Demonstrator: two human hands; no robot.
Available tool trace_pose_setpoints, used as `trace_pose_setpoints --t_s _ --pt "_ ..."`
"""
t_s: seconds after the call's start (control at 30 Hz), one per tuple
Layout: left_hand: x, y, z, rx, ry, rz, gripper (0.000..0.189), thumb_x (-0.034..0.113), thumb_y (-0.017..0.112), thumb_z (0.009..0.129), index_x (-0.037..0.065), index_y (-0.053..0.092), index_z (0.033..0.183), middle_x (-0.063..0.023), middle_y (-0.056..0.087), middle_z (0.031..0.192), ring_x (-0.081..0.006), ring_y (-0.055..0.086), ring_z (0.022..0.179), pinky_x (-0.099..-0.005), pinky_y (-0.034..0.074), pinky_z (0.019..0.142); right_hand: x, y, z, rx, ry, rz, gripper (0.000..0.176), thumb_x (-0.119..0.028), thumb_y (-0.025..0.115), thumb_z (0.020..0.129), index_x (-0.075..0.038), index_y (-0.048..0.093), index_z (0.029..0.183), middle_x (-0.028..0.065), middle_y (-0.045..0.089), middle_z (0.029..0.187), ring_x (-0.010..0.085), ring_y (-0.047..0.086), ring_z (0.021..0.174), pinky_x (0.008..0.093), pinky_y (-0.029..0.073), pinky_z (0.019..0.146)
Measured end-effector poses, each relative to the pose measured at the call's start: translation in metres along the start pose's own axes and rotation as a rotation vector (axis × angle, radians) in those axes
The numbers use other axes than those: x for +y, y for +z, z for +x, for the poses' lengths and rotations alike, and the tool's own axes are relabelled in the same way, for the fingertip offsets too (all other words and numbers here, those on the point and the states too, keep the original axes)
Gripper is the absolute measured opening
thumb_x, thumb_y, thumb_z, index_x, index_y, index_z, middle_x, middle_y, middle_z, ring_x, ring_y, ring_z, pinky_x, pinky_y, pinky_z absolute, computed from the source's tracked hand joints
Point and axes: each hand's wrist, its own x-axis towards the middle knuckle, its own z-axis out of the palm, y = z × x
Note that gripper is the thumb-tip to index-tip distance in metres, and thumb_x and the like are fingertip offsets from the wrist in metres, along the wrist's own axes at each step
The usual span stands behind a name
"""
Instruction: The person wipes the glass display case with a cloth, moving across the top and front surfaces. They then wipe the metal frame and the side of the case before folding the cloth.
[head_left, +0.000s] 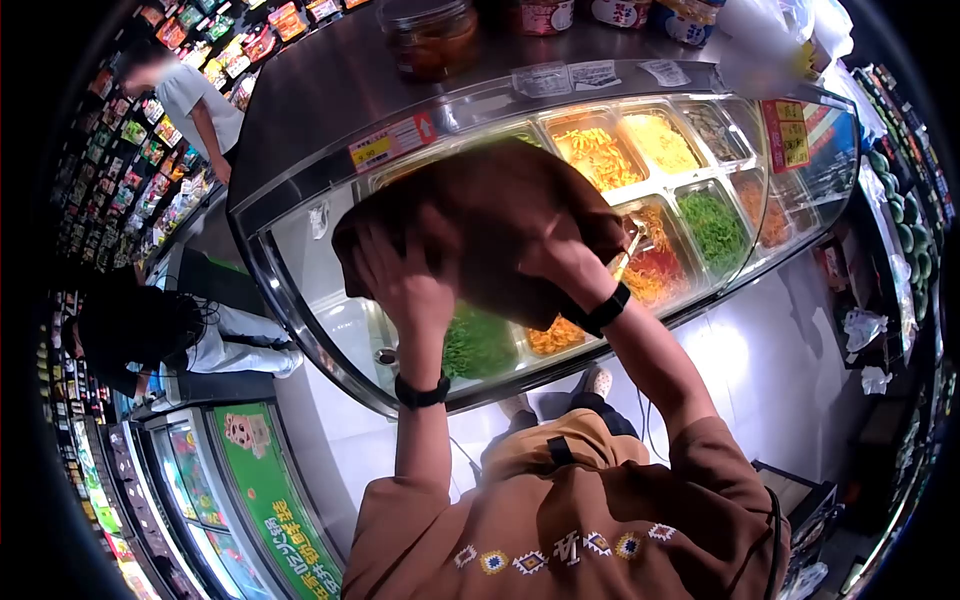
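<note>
Left hand (405,285): raised, fingers spread and pressed flat against the near side of a brown cloth (490,225). It is open-palmed, not pinching. Black band on the wrist (420,392).
Right hand (570,265): raised, fingers curled over the cloth's right edge in a closed grip. Black band (600,310) on this wrist too.

Brown cloth: held up between both hands, in front of the glass food counter (300,300), and touching only the hands. It has a domed, sagging shape. It may be a cap or a hood; cannot tell.

Handling (judgement): light, soft and limp, not fragile. Matte weave, so unlikely to slip. It folds where it is unsupported, so it is best held at the edge or hem with one hand on each side, as here.

Beyond the hands: trays under the glass hold yellow strips (600,155), green shreds (712,225) and more greens (478,345). A jar (430,35) and paper slips (570,77) sit on the counter top.

Writing:
- Red-and-yellow sticker (392,142) on the counter rim, too small to read.
- Red sign (790,135) at the right, unreadable.
- Green panel (270,490) lower left with white characters, not legible.
- Shirt (560,520) has a patterned band with what looks like an "M".

Two other people stand at the left shelves, one in a grey top (195,100) and one in a dark top (140,330).
</note>
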Motion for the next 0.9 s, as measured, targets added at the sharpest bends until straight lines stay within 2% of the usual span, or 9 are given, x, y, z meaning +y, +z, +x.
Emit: trace_pose_setpoints --t_s 0.13,0.23,0.3,0.33,0.47,0.5,0.6,0.77,0.9 --pt "0.020 0.009 -0.061 -0.112 -0.036 -0.006 0.062 0.040 0.067 0.082 0.004 0.055 0.131 -0.0410 0.036 0.140 -0.0600 0.035 0.128 -0.0683 0.025 0.107 0.014 0.005 -0.065 -0.084 0.073 -0.410 0.064 -0.023 0.066 0.080 -0.007 0.050 0.140 0.0192 0.056 0.132 0.0332 0.051 0.125 0.0415 0.035 0.112" --pt "0.046 0.028 -0.129 -0.144 -0.043 0.034 0.077 0.042 0.065 0.081 -0.003 0.042 0.140 -0.0426 0.029 0.144 -0.0611 0.027 0.132 -0.0683 0.019 0.110 0.041 -0.003 -0.129 -0.128 0.120 -0.036 0.058 -0.029 0.057 0.090 -0.009 0.047 0.143 0.0179 0.053 0.134 0.0316 0.049 0.125 0.0416 0.032 0.112" --pt "0.064 0.057 -0.196 -0.149 -0.284 -0.153 0.096 0.046 0.063 0.080 -0.014 0.025 0.144 -0.0438 0.022 0.146 -0.0616 0.019 0.136 -0.0665 0.013 0.113 0.066 -0.005 -0.190 -0.175 0.391 0.455 0.052 -0.029 0.044 0.098 -0.009 0.042 0.146 0.0135 0.043 0.146 0.0272 0.039 0.135 0.0407 0.024 0.118" --pt "0.080 0.068 -0.220 -0.180 -0.359 -0.064 0.092 0.044 0.064 0.081 -0.015 0.027 0.141 -0.0414 0.029 0.142 -0.0596 0.024 0.133 -0.0636 0.014 0.114 0.078 -0.006 -0.221 -0.200 0.530 0.702 0.050 -0.030 0.038 0.103 -0.009 0.040 0.148 0.0113 0.038 0.152 0.0249 0.034 0.141 0.0402 0.020 0.120" --pt "0.135 0.079 -0.261 -0.367 -0.427 0.014 0.068 0.035 0.063 0.086 -0.013 0.040 0.128 -0.0338 0.049 0.117 -0.0485 0.046 0.113 -0.0558 0.033 0.096 0.125 0.003 -0.336 -0.257 0.684 0.473 0.043 -0.026 0.050 0.101 -0.008 0.048 0.140 0.0107 0.049 0.140 0.0211 0.046 0.128 0.0333 0.038 0.108" --pt "0.143 0.083 -0.273 -0.396 -0.434 -0.010 0.066 0.036 0.061 0.087 -0.012 0.039 0.126 -0.0332 0.049 0.115 -0.0469 0.047 0.110 -0.0544 0.035 0.093 0.106 -0.013 -0.329 -0.128 0.884 0.771 0.051 -0.024 0.066 0.095 -0.001 0.049 0.137 0.0101 0.058 0.127 0.0173 0.057 0.114 0.0285 0.049 0.097" --pt "0.160 0.107 -0.330 -0.376 -0.492 -0.113 0.058 0.036 0.055 0.092 -0.010 0.038 0.122 -0.0314 0.047 0.109 -0.0422 0.049 0.099 -0.0503 0.039 0.081 0.123 -0.039 -0.341 -0.662 0.752 0.334 0.039 -0.021 0.058 0.098 -0.005 0.054 0.133 0.0092 0.061 0.121 0.0195 0.060 0.109 0.0270 0.050 0.092" --pt "0.180 0.147 -0.371 -0.281 -0.704 -0.089 0.091 0.036 0.057 0.092 -0.016 0.006 0.147 -0.0389 0.014 0.151 -0.0479 0.016 0.143 -0.0500 0.017 0.118 0.127 -0.058 -0.348 -0.766 0.653 0.308 0.043 -0.016 0.055 0.096 -0.006 0.052 0.138 0.0108 0.057 0.130 0.0223 0.055 0.120 0.0306 0.045 0.101" --pt "0.178 0.126 -0.361 -0.322 -0.634 -0.234 0.106 0.029 0.063 0.088 -0.014 -0.014 0.148 -0.0380 -0.010 0.156 -0.0483 -0.002 0.148 -0.0500 0.005 0.122 0.124 -0.068 -0.346 -0.677 0.639 0.346 0.043 -0.014 0.054 0.096 -0.006 0.051 0.138 0.0110 0.057 0.131 0.0231 0.054 0.121 0.0317 0.045 0.102"
